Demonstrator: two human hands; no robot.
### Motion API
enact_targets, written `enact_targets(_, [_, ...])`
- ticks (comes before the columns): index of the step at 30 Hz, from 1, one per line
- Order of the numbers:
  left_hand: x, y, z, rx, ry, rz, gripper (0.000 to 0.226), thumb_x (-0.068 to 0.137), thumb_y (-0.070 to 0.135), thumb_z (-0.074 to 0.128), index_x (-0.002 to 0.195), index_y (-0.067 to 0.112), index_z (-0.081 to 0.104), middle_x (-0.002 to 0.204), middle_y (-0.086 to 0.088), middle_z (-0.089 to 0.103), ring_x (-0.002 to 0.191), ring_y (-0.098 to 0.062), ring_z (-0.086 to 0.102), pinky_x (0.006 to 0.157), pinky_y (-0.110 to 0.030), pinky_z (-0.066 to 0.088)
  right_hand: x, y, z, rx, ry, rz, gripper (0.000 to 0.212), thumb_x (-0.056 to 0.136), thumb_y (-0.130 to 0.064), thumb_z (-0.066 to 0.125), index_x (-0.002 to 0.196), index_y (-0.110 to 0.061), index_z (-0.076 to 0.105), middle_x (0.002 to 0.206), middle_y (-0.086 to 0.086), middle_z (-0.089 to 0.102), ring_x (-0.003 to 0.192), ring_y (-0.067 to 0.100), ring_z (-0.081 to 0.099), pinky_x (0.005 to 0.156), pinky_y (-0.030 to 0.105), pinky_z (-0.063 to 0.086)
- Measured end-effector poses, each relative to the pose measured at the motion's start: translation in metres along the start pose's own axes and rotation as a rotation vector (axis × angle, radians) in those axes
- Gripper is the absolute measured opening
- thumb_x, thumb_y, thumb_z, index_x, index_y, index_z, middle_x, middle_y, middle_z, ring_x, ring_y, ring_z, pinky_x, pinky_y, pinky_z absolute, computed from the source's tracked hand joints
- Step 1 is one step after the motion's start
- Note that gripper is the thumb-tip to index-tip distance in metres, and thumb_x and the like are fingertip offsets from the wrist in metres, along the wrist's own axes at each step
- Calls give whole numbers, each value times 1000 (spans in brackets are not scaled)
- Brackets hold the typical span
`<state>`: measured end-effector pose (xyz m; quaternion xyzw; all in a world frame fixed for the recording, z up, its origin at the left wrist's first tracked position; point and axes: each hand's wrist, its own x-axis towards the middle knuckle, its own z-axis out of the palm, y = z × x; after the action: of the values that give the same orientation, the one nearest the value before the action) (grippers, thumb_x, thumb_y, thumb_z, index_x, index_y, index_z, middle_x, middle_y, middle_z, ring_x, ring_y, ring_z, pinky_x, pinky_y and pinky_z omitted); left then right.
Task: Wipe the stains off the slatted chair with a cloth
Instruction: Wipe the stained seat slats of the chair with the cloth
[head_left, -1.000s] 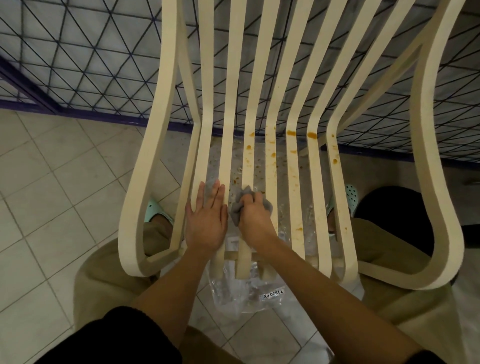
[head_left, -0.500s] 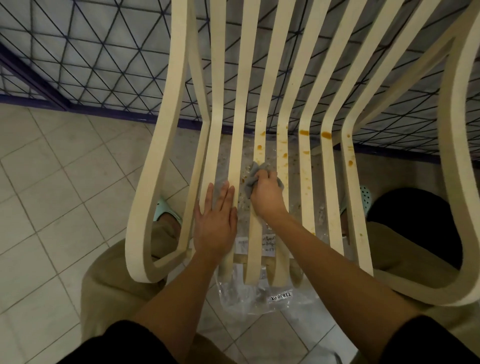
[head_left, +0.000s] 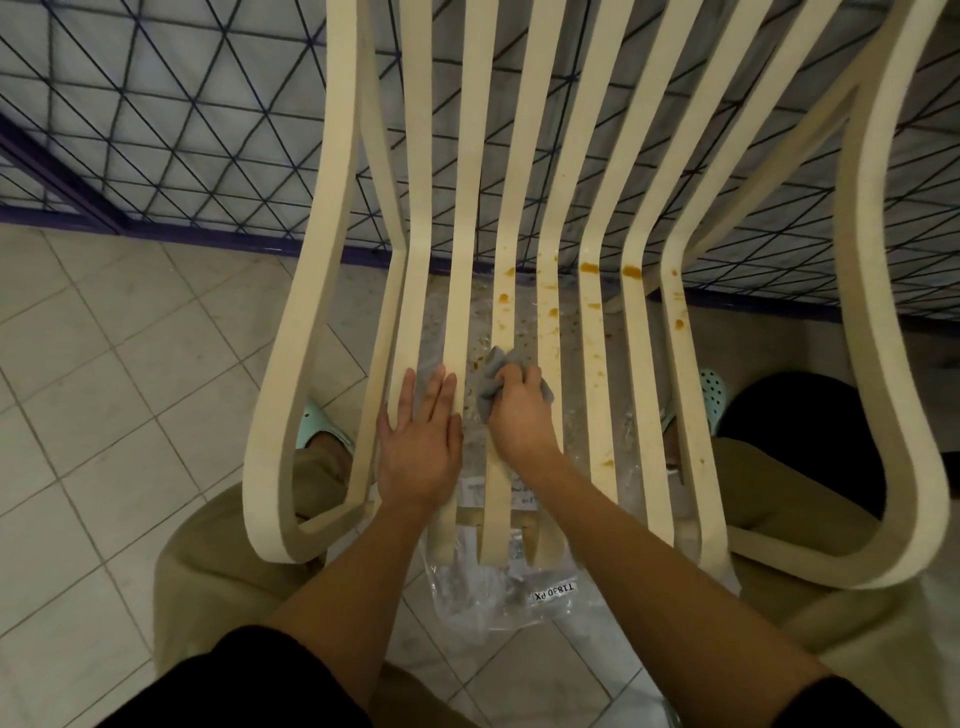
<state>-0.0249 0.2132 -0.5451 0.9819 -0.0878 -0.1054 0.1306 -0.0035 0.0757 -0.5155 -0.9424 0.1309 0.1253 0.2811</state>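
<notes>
Cream slatted chair (head_left: 597, 156), seen from above, filling most of the view. Seat slats running from near to far, then bending up into the back. Orange stains (head_left: 589, 267) spotted on the middle and right slats, thickest at the far bend of the seat, with a few more dots near the front right.

Left hand (head_left: 418, 447) laid flat and wide on the left seat slats, fingers (head_left: 408, 397) spread and pointing far, holding nothing. Right hand (head_left: 519, 410) just beside it, curled tight on a grey cloth (head_left: 491, 387), pressing it down on a middle slat. Cloth bunched up, poking out past the knuckles on the far side and the left side. Nearest stains just beyond the cloth.

Under the seat, a clear plastic bag (head_left: 519, 597) lying on the pale tiled floor (head_left: 104, 415), with a small white label at its near end. Mint green clogs (head_left: 322, 426) showing through the gaps at left and right, with tan trousers (head_left: 223, 545) at both sides. Dark wire fence (head_left: 156, 104) with a purple base rail behind the chair.
</notes>
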Motion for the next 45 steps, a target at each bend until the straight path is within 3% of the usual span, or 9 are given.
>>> enact_targets(9, [-1,2,-5,61,-23,-4,58,99,44,5,155,28,13,162,13,6,151,-18,-3,112,-54,23,-68,6,8,-45,-98,-32,35,95,-9,50,129,-5,43,138,18,31,114,35,48,85,37,50])
enact_targets(13, [1,5,-10,35,-76,-20,53,104,40,13,155,29,9,163,13,1,150,-16,-10,115,-55,16,-116,12,18,-55,-163,-20,37,94,-9,52,130,-7,42,142,16,26,115,34,48,77,31,50])
enact_targets(17, [25,11,-14,27,-108,-13,55,105,40,19,155,25,3,163,11,-6,150,-14,-11,115,-59,6,-137,14,25,-34,-166,-11,33,97,-14,51,128,-8,43,143,15,28,118,29,49,83,30,53])
enact_targets(23, [64,15,-16,-1,-133,-44,54,105,39,16,156,27,1,163,12,-7,149,-8,-4,113,-63,11,-124,15,19,-69,-234,22,37,99,-11,45,135,-9,37,145,15,24,117,27,51,88,29,50])
enact_targets(30, [66,14,-10,55,-39,-27,53,104,40,12,155,29,3,163,12,-3,149,-6,-1,112,-60,16,-80,9,7,-38,-181,8,38,100,-6,42,137,-8,36,145,16,24,113,27,53,83,24,44])
enact_targets(36, [65,14,-7,79,-16,-32,54,103,40,13,156,28,8,163,11,3,149,-7,6,111,-60,21,-50,7,2,-40,-143,-17,38,100,-12,47,136,-4,37,147,20,26,116,30,49,94,29,41])
enact_targets(42, [67,15,-4,83,9,-29,53,104,39,13,155,27,13,163,9,7,149,-8,11,110,-58,22,-6,5,-1,-112,-101,-21,36,103,-13,41,137,-3,35,146,20,28,109,27,53,91,27,42])
enact_targets(45, [68,13,-4,70,3,-31,55,102,42,14,155,28,15,163,9,9,148,-9,15,109,-59,23,16,3,-5,-153,-104,-27,43,102,-16,43,140,-3,30,145,19,30,114,26,52,90,24,41])
